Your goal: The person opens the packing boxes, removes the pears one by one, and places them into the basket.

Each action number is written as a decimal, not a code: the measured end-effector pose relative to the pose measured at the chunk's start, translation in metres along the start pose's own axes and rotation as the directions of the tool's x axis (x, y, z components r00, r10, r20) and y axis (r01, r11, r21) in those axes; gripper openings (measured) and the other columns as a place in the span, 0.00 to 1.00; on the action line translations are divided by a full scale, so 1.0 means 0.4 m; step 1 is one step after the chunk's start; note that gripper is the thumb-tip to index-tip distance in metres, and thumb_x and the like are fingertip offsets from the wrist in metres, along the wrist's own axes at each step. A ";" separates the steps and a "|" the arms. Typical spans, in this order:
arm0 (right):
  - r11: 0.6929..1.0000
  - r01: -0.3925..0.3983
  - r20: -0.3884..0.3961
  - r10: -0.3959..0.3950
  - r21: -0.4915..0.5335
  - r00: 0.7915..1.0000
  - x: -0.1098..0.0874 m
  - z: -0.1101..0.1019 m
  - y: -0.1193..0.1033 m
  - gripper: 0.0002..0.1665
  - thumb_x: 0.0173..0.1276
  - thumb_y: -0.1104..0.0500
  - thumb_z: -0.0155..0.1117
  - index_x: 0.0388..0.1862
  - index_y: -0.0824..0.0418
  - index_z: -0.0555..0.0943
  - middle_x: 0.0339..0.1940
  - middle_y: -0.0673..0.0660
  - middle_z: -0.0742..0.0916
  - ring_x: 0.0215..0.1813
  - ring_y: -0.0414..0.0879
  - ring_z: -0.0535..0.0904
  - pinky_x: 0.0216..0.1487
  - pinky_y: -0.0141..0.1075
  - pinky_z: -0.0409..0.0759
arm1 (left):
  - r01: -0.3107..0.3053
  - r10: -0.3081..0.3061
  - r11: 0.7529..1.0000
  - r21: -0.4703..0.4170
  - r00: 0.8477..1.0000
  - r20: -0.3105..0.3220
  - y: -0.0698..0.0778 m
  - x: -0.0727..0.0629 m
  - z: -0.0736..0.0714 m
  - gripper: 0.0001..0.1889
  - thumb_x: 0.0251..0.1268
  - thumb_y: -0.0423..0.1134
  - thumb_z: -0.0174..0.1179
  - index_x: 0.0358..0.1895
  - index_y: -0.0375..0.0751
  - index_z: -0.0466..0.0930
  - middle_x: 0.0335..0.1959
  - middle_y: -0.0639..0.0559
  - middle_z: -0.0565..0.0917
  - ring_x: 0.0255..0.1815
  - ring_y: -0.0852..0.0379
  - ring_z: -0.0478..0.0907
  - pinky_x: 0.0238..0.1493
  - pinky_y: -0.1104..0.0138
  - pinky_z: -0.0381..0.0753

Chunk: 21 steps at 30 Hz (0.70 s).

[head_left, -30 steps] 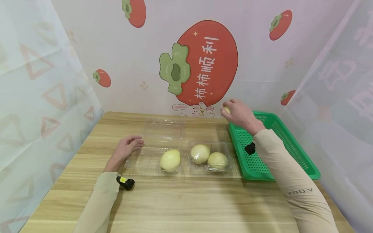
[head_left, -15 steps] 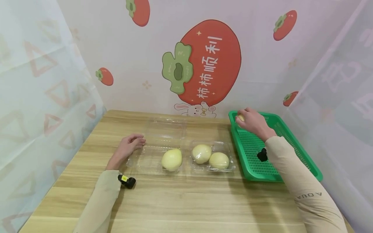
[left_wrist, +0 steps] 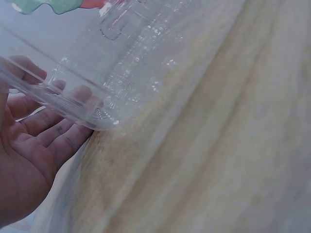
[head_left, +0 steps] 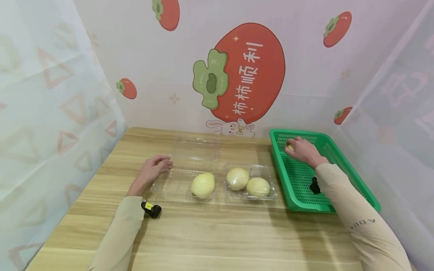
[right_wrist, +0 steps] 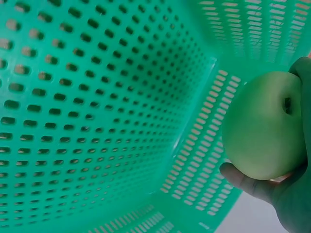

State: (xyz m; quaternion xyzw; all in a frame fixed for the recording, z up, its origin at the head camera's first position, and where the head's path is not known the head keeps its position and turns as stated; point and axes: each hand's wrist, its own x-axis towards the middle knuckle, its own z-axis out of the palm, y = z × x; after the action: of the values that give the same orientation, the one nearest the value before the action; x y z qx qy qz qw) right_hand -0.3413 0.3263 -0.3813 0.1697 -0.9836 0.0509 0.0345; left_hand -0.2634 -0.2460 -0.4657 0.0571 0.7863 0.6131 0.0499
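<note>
My right hand (head_left: 304,152) grips a pale yellow pear (right_wrist: 265,126) inside the green basket (head_left: 288,188), near its back left corner. Fingers and thumb lie round the pear, its round end with a dark hollow showing. At the left my left hand (head_left: 154,170) rests against the side of an open clear plastic box (head_left: 176,188). Its relaxed fingers (left_wrist: 58,133) show partly through the plastic in the left wrist view. One pear (head_left: 203,185) lies at the right end of that box, its lid (head_left: 198,148) folded back flat behind it.
A second clear box (head_left: 268,171), lid down, holds two pears (head_left: 238,178) between the open box and the basket. All stand on a wooden table (head_left: 217,233). A printed cloth wall (head_left: 162,67) rises behind the table, with others at both sides.
My right hand has carried the pear rightward and down from behind the basket's left rim into the basket. The left hand keeps its place at the open box while the head view shifts slightly.
</note>
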 end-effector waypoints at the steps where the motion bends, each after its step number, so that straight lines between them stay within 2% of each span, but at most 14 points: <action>1: 1.000 -0.002 0.006 0.002 0.000 1.000 0.000 0.003 0.007 0.28 0.72 0.47 0.49 0.60 0.66 0.77 0.51 0.69 0.81 0.45 0.60 0.79 0.40 0.56 0.80 | 0.003 -0.003 1.000 -0.005 1.000 0.002 0.001 0.000 0.001 0.24 0.79 0.42 0.46 0.68 0.28 0.65 0.62 0.27 0.75 0.63 0.35 0.75 0.61 0.61 0.81; 5: 1.000 -0.023 0.025 0.022 0.019 0.999 -0.004 0.013 0.034 0.29 0.74 0.47 0.47 0.61 0.67 0.76 0.55 0.71 0.80 0.49 0.64 0.79 0.45 0.60 0.79 | 0.003 -0.003 1.000 0.000 1.000 0.005 0.000 -0.001 0.001 0.25 0.79 0.43 0.46 0.68 0.28 0.64 0.62 0.27 0.75 0.63 0.34 0.75 0.62 0.59 0.81; 10: 0.997 -0.055 0.056 0.052 0.051 0.997 -0.017 0.027 0.064 0.29 0.75 0.47 0.47 0.62 0.67 0.75 0.56 0.73 0.79 0.51 0.65 0.78 0.43 0.60 0.79 | 0.020 -0.020 0.999 0.031 1.000 -0.005 -0.008 -0.009 0.000 0.25 0.78 0.44 0.48 0.67 0.29 0.67 0.61 0.29 0.77 0.61 0.37 0.78 0.59 0.63 0.83; 12: 0.996 -0.062 0.074 0.057 0.060 0.996 -0.022 0.031 0.074 0.30 0.75 0.48 0.46 0.63 0.68 0.74 0.58 0.74 0.78 0.53 0.67 0.77 0.45 0.61 0.79 | 0.035 -0.034 0.998 0.043 0.999 -0.005 -0.010 -0.009 -0.002 0.25 0.78 0.45 0.48 0.67 0.31 0.67 0.61 0.30 0.77 0.61 0.37 0.78 0.58 0.62 0.83; 16: 0.994 -0.089 0.102 0.082 0.066 0.991 -0.031 0.022 0.093 0.30 0.75 0.50 0.46 0.64 0.71 0.72 0.61 0.75 0.77 0.59 0.70 0.74 0.52 0.64 0.77 | 0.026 -0.026 0.999 0.043 1.000 -0.005 -0.006 -0.003 -0.003 0.25 0.78 0.46 0.47 0.67 0.31 0.67 0.61 0.30 0.77 0.61 0.38 0.78 0.58 0.63 0.83; 21: 0.991 -0.114 0.126 0.105 0.063 0.987 -0.035 0.017 0.119 0.30 0.74 0.51 0.48 0.64 0.74 0.72 0.58 0.76 0.79 0.56 0.71 0.75 0.49 0.63 0.78 | 0.005 -0.005 0.999 0.033 1.000 -0.014 -0.005 0.001 0.002 0.24 0.78 0.44 0.47 0.66 0.30 0.68 0.60 0.30 0.78 0.60 0.38 0.78 0.57 0.64 0.84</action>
State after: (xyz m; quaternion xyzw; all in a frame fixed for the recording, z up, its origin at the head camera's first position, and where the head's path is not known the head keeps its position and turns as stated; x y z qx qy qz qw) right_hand -0.3445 0.3747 -0.3934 0.1193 -0.9893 0.0767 -0.0345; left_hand -0.2639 -0.2458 -0.4677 0.0518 0.7967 0.6004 0.0452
